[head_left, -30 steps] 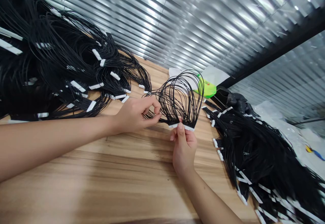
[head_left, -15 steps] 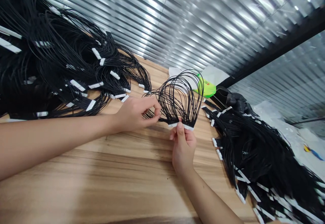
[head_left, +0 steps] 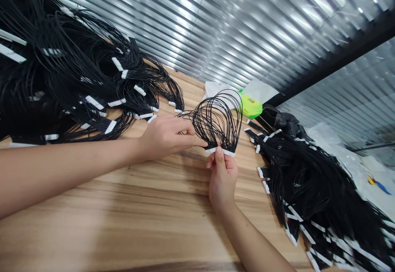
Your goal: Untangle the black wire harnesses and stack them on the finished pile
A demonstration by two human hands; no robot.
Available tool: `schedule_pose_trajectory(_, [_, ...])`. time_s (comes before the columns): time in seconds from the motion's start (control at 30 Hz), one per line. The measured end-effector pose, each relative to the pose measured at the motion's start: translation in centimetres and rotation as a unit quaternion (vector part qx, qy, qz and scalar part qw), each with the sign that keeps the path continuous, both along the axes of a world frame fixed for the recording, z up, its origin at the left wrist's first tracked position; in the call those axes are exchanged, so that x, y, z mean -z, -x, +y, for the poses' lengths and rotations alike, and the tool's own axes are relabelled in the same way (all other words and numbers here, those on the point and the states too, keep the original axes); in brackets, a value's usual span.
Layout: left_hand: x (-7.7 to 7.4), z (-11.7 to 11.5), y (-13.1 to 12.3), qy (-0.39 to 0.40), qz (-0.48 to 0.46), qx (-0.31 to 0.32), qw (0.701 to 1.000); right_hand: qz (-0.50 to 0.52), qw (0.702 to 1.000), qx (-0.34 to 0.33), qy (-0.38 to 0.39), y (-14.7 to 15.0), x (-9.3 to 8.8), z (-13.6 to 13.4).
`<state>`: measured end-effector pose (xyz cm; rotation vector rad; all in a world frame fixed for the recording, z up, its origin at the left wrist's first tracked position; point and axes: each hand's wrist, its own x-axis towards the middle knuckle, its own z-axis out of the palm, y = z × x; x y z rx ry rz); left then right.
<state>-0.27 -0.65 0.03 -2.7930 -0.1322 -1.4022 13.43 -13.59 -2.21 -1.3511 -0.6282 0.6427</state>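
A white connector strip point(head_left: 228, 152) with many thin black wires point(head_left: 216, 119) looping up from it stands over the wooden table. My right hand point(head_left: 224, 177) pinches this wire harness by the connector, thumb in front and fingers behind. From the left, my left hand point(head_left: 169, 136) reaches in with its fingertips together at the wires, right by the connector's left end. It appears to pinch a black wire there; the exact spot between the tips is too small to make out. Behind the left hand, more of the harness's wires run out.
A large heap of black wire harnesses point(head_left: 61, 66) with white connectors covers the left side of the table point(head_left: 148, 222). Another heap point(head_left: 314, 181) lies at the right. At the back are a green packet point(head_left: 250, 106) and white sheets, before a corrugated metal wall point(head_left: 173, 21).
My left hand's fingertips have moved right, from beside the wires to the connector's left end. The wire loops have shifted slightly left and down. My right hand keeps its hold.
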Motion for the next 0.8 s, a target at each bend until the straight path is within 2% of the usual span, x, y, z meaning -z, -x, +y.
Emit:
schedule_pose_trajectory(0.13, [0.0, 0.0, 0.0, -0.016, 0.02, -0.03, 0.999, 0.005, 1.0, -0.002, 0.0, 0.0, 0.1, -0.1])
schedule_pose_trajectory(0.3, [0.0, -0.1, -0.1, -0.02, 0.031, -0.037, 0.999, -0.005, 1.0, -0.012, 0.011, 0.1, -0.1, -0.1])
schedule_pose_trajectory(0.6, [0.0, -0.2, -0.1, 0.046, 0.043, -0.023, 0.998, -0.052, 0.998, -0.011, 0.036, 0.4, -0.9, -0.2])
schedule_pose_trajectory(0.8, [0.1, -0.4, -0.5, 0.045, 0.088, -0.023, 0.995, -0.075, 0.996, -0.014, 0.045, 0.5, -1.0, -0.2])
